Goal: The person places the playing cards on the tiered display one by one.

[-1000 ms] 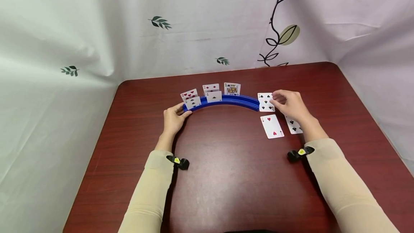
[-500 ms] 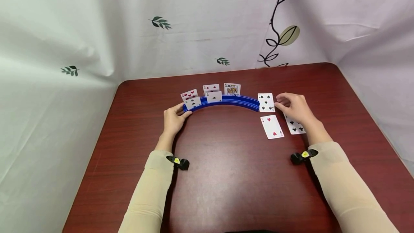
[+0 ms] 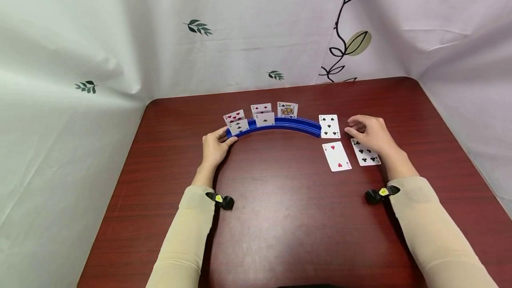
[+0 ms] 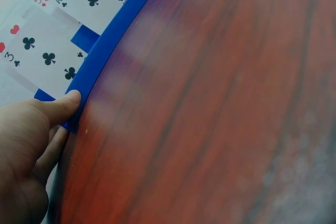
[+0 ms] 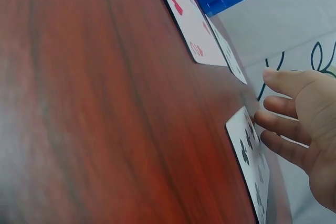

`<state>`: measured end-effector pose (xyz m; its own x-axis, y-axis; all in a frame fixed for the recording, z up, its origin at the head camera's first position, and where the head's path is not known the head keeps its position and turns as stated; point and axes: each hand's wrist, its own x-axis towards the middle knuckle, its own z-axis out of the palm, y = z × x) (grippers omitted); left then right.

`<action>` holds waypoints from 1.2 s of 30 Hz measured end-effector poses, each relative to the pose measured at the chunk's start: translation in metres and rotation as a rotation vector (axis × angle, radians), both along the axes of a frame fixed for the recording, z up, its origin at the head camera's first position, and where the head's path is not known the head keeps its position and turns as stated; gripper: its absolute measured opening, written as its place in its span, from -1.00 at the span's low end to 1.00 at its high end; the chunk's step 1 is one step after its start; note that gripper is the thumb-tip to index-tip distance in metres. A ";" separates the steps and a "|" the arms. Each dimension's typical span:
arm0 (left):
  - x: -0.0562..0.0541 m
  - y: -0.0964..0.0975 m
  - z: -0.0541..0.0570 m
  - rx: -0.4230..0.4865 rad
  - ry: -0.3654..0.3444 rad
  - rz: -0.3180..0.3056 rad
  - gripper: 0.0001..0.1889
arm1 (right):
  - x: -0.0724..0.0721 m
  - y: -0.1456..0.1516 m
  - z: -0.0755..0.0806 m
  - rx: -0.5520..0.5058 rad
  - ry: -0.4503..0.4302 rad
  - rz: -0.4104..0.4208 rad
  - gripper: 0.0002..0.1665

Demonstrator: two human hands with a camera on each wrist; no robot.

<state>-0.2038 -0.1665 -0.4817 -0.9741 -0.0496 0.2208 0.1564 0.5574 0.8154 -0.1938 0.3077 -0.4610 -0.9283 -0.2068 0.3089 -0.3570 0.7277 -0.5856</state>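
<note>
A curved blue card holder (image 3: 294,124) lies across the far part of the table. My left hand (image 3: 214,149) pinches its left end, thumb (image 4: 68,99) on the front edge. In its slots stand a three of clubs (image 3: 238,127) before a hearts card (image 3: 234,115), an ace of clubs (image 3: 265,119) before a five of diamonds (image 3: 261,108), and a king of clubs (image 3: 287,109). My right hand (image 3: 372,133) holds nothing, fingers loosely bent, just above the six of clubs (image 3: 365,152). A five of spades (image 3: 330,126) lies flat at the holder's right end.
A two of hearts (image 3: 337,156) lies face up, in front of the five of spades and left of the six of clubs. The reddish-brown table (image 3: 280,217) runs back to a white curtain (image 3: 240,26) with leaf prints.
My right hand has drawn away from the five of spades to the right, and more of the six of clubs shows. The left hand and the holder have stayed in place.
</note>
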 end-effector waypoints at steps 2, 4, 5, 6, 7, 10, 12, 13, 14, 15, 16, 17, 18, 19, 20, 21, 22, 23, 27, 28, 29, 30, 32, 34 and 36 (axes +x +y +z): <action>0.000 0.000 0.000 0.002 -0.001 -0.002 -0.51 | 0.002 0.002 0.001 0.000 0.007 0.003 -0.73; 0.000 0.000 0.000 0.002 0.000 -0.004 -0.51 | 0.004 0.005 0.001 0.000 0.013 0.003 -0.72; 0.000 0.000 0.000 0.003 0.001 -0.005 -0.51 | 0.005 0.006 0.001 0.002 0.015 0.001 -0.72; 0.000 0.000 0.000 0.002 0.001 -0.005 -0.51 | 0.006 0.008 0.002 0.003 0.015 0.000 -0.71; 0.000 0.000 0.000 0.002 0.002 -0.005 -0.51 | 0.007 0.009 0.002 0.006 0.013 -0.002 -0.71; 0.000 0.000 0.000 0.001 0.000 -0.004 -0.51 | 0.010 0.014 0.003 0.030 0.000 -0.006 -0.67; 0.000 0.000 -0.001 -0.002 -0.001 -0.002 -0.51 | 0.011 0.017 0.003 0.047 -0.016 -0.016 -0.64; 0.000 0.000 -0.001 -0.003 -0.002 -0.002 -0.51 | 0.012 0.019 0.004 0.056 -0.023 -0.022 -0.62; 0.000 0.000 -0.001 -0.003 -0.002 -0.002 -0.51 | 0.013 0.020 0.004 0.063 -0.030 -0.028 -0.61; 0.000 0.000 -0.001 -0.003 -0.002 -0.002 -0.51 | 0.014 0.022 0.004 0.070 -0.037 -0.035 -0.59; 0.000 0.000 -0.001 -0.002 -0.001 -0.001 -0.51 | 0.015 0.024 0.004 0.078 -0.042 -0.038 -0.58; 0.000 0.000 -0.001 -0.001 0.000 -0.001 -0.51 | 0.015 0.025 0.004 0.084 -0.046 -0.039 -0.56; 0.000 0.000 -0.001 0.002 0.001 -0.001 -0.51 | 0.016 0.027 0.004 0.091 -0.050 -0.038 -0.55; 0.000 0.000 -0.001 0.003 0.002 -0.001 -0.51 | 0.017 0.028 0.004 0.098 -0.052 -0.035 -0.54; 0.000 0.000 -0.001 0.004 0.003 -0.001 -0.51 | 0.018 0.030 0.004 0.106 -0.053 -0.030 -0.52; 0.000 0.000 -0.001 0.005 0.004 -0.001 -0.51 | 0.019 0.031 0.004 0.113 -0.055 -0.024 -0.50; 0.000 0.000 -0.001 0.004 0.004 -0.001 -0.51 | 0.019 0.032 0.004 0.121 -0.055 -0.017 -0.48; 0.001 0.000 -0.001 0.003 0.004 -0.002 -0.51 | 0.020 0.034 0.004 0.127 -0.057 -0.014 -0.47; 0.001 0.000 -0.001 0.000 -0.004 -0.001 -0.50 | 0.022 0.039 0.003 0.160 -0.063 0.010 -0.40; 0.001 0.000 -0.001 0.001 -0.006 -0.001 -0.50 | 0.023 0.040 0.003 0.168 -0.072 0.017 -0.38; 0.001 0.000 0.000 0.002 -0.008 -0.002 -0.50 | 0.023 0.041 0.004 0.177 -0.085 0.031 -0.34; 0.001 0.000 0.000 0.004 -0.009 -0.001 -0.50 | 0.024 0.042 0.005 0.184 -0.099 0.047 -0.29; 0.001 0.000 -0.001 0.006 -0.008 -0.002 -0.51 | 0.025 0.044 0.007 0.195 -0.139 0.083 -0.16; 0.001 0.000 0.000 0.010 -0.004 -0.002 -0.51 | 0.026 0.045 0.009 0.204 -0.178 0.118 -0.04; 0.000 0.000 0.000 0.014 -0.002 -0.003 -0.52 | 0.025 0.045 0.010 0.217 -0.207 0.139 0.04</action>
